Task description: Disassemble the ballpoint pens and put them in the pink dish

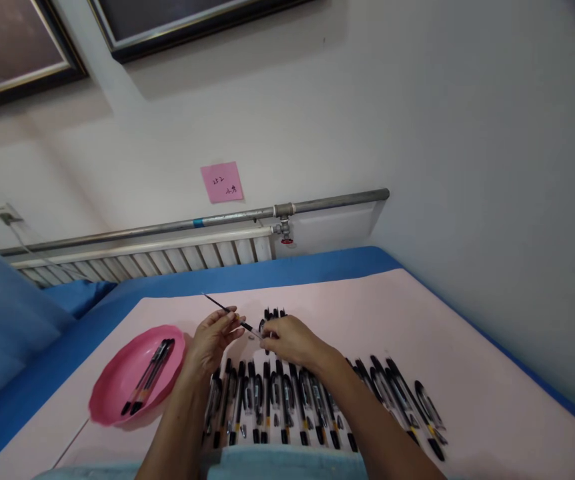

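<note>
Clock positions were taken from the hands, as seen by the head camera.

Item: left hand [212,340], thumb and forefinger pinched together on a slender dark rod [221,306], other fingers loosely bent. The rod slanted from ten towards four o'clock, between the two hands, above the pink sheet [347,300].

Item: right hand [292,340], fingers curled inward at the rod's four o'clock end; whether they gripped it could not be told.

Item: small cluster of black-ended pieces [275,311], just beyond the right hand at two o'clock, partly hidden by it.

Item: long row of pen parts [266,400], black and clear, ranged from seven round to four o'clock, partly covered by the right forearm.

Item: pink bowl [110,373], between eight and nine o'clock, holding several pens [148,377] laid together.

Item: pink note [221,182], on the wall, near twelve.
</note>
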`<move>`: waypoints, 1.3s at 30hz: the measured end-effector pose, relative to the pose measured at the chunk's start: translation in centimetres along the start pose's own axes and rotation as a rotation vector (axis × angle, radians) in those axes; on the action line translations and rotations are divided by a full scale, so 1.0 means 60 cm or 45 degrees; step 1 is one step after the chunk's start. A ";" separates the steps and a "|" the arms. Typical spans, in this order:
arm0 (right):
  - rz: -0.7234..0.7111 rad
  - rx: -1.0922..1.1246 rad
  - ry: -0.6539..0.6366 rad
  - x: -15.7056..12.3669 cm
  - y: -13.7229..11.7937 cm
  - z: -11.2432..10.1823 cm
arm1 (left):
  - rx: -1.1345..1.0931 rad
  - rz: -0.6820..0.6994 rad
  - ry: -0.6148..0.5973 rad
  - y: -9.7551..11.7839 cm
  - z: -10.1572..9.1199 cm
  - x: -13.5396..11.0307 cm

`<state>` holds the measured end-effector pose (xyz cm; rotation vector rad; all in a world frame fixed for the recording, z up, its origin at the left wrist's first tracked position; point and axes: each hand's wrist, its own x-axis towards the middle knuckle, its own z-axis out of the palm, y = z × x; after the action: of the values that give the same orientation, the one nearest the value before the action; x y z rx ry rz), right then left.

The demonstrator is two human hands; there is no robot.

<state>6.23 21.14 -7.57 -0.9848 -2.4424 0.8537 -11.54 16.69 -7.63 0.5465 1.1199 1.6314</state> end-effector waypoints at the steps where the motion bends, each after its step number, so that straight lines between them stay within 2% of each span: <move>1: -0.005 -0.007 0.004 0.000 0.000 0.000 | 0.005 0.004 0.000 0.001 0.001 0.000; 14: -0.042 0.028 0.037 0.001 0.006 0.001 | 0.016 0.036 0.069 0.015 -0.004 -0.003; 20: -0.088 -0.082 0.048 -0.001 0.002 0.001 | 0.042 0.051 0.056 0.015 0.000 -0.005; 24: -0.066 -0.136 0.057 -0.003 -0.004 0.001 | 0.057 0.061 0.057 0.016 -0.002 -0.006; 32: -0.061 -0.061 0.035 0.000 0.003 0.003 | 0.083 0.061 0.060 0.018 -0.001 -0.008; 39: -0.016 -0.166 0.039 -0.004 -0.010 -0.004 | 0.111 0.078 0.028 0.019 -0.002 -0.011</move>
<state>6.23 20.71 -7.02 -1.0192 -2.5019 0.6773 -11.99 16.01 -6.58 0.6262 1.2056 1.6500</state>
